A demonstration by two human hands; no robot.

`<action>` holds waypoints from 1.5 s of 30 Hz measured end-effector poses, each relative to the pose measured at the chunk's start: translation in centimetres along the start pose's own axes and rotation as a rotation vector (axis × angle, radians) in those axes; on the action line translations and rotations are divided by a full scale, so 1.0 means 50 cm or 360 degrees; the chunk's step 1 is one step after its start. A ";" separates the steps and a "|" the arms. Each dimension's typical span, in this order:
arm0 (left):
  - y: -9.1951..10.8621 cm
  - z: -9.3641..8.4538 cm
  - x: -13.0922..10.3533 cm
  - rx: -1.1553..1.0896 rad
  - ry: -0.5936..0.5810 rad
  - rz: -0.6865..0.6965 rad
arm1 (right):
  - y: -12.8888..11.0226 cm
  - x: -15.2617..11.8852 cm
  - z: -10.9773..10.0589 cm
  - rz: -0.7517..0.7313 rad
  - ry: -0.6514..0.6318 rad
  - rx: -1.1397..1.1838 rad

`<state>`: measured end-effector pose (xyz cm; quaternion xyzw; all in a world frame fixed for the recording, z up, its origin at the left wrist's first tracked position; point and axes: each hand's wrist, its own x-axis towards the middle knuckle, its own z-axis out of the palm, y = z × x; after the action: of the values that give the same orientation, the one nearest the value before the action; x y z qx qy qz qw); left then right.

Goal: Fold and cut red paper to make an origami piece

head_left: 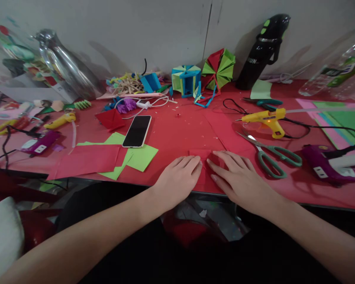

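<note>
A small red sheet of paper lies by the table's front edge, partly covered by both my hands. My left hand rests on its left side, fingers stretched out close together. On the other side my right hand lies with its fingers slightly apart, the tips touching the paper. To the right are scissors with green handles, and behind them a yellow glue gun with its cord. Left of my hands are green paper squares and a larger red sheet.
A phone lies on the green paper. Folded paper shapes, a black bottle and a steel jug stand along the wall. Purple power strips with cables lie at both sides. Coloured sheets are at the right.
</note>
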<state>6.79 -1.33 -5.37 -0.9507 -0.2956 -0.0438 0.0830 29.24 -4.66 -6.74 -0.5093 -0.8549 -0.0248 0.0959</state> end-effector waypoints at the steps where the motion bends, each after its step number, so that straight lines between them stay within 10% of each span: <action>1: -0.001 0.001 -0.001 -0.0011 0.0002 0.0013 | 0.001 -0.001 -0.001 0.0006 -0.0005 -0.0001; 18: -0.004 0.011 -0.001 -0.0062 -0.0036 0.0029 | -0.039 0.010 0.001 -0.0269 -0.0189 0.0085; 31: -0.048 -0.014 -0.028 -0.0494 -0.0218 0.0040 | 0.025 -0.009 -0.018 -0.0301 -0.0252 0.0253; 37: -0.074 -0.003 0.021 -0.0672 -0.0130 0.0094 | 0.052 0.042 0.007 0.0072 0.0218 0.0573; 45: -0.101 0.009 0.056 -0.1089 -0.0031 -0.0311 | 0.067 0.119 0.010 0.0201 -0.0176 0.0628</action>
<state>6.21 4.39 -4.76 -0.8910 -0.3542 -0.1389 -0.2477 29.34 2.17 -6.30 -0.5338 -0.8136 0.1770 0.1480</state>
